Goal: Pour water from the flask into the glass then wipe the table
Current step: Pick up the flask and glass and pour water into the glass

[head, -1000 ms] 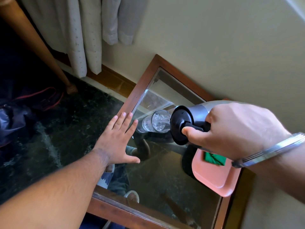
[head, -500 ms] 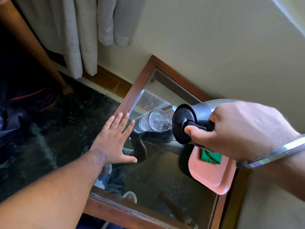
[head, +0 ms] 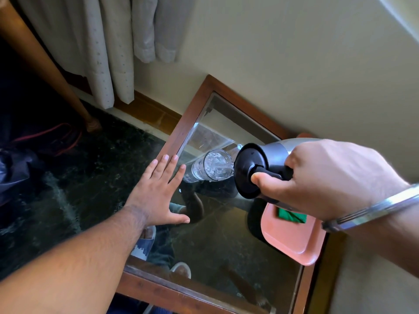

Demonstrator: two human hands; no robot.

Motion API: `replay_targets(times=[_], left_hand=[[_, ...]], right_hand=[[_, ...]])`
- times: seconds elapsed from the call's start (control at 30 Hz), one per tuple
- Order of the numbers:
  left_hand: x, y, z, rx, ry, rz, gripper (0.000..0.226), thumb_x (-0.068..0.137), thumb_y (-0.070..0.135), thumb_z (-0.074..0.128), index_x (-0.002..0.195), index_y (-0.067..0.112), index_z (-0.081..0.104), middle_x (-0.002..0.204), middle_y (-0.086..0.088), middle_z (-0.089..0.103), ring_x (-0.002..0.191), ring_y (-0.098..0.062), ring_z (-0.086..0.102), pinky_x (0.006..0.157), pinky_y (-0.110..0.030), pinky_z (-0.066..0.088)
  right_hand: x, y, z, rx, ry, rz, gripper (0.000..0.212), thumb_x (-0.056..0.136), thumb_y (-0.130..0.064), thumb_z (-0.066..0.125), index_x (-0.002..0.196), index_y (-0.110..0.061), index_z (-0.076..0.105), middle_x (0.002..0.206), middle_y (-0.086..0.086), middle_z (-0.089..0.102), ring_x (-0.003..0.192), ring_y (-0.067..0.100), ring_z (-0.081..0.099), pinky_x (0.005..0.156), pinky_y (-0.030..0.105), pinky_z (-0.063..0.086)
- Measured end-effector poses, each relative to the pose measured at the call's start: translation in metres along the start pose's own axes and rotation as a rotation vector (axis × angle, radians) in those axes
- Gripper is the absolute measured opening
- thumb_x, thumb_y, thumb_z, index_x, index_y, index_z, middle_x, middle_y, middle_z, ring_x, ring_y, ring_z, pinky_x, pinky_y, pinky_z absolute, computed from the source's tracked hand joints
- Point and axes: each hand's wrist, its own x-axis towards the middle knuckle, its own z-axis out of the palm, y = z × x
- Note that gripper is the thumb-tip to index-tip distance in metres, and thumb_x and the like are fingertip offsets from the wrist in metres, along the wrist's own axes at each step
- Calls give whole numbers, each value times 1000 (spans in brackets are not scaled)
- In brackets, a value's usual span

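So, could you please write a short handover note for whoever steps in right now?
Right hand: grip shut on the flask, tilted, thumb on its lever, water streaming into the glass.
Left hand: open, flat on the table edge beside the glass.
Green cloth lies on the pink tray, under the right hand.
Done: pour under way.
Left: finish pouring, set flask down, wipe table.

My right hand (head: pixel 333 177) tipping flask (head: pixel 267 165), water streaming into glass (head: pixel 209 165) near table's (head: pixel 181 130) left edge, left hand (head: pixel 159 191) flat there
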Motion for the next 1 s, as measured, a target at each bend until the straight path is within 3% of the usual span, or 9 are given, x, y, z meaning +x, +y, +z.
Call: replay_targets(times=[0.2,0.37,0.5,0.7,0.83,1.0], left_hand=[[0,0,0,9,-10,0,133,65,104,17,159,12,0,168,-21,-2,155,-39,-5,125,-56,3],[0,0,-1,13,-17,-6,134,64,105,14,158,12,-7,168,-21,-7,155,-39,-8,125,-56,2],[0,0,-2,6,-10,-8,134,63,105,15,157,14,-12,167,-20,-11,154,-38,-11,125,-55,-1],[-1,1,-6,14,-20,-6,133,63,105,18,156,15,-12,167,-20,-10,154,-40,-7,125,-58,7],[-1,2,-8,19,-32,-6,134,64,105,17,159,14,-8,166,-19,-13,154,-39,-10,125,-57,7],[-1,4,-10,9,-80,-26,135,64,105,19,160,13,-2,168,-20,-7,155,-39,-7,124,-60,10]], right_hand=[[3,1,2,28,-22,-15,74,69,-80,31,54,-12,55,47,-4,52,42,13,49,40,23,26],[3,3,6,30,-13,0,72,73,-79,37,53,-12,51,45,-4,44,37,12,37,39,22,22],[5,8,19,134,-48,21,73,70,-80,34,48,-12,47,38,-3,45,37,14,47,40,24,31],[5,19,59,426,-68,102,71,70,-79,37,43,-13,40,38,-3,35,38,17,37,40,27,27],[-4,23,91,710,-116,174,89,68,-91,29,44,-8,49,41,0,42,43,19,43,47,34,34],[-24,13,122,1155,-61,329,86,57,-97,39,44,-12,36,43,-4,25,42,14,25,49,35,26]])
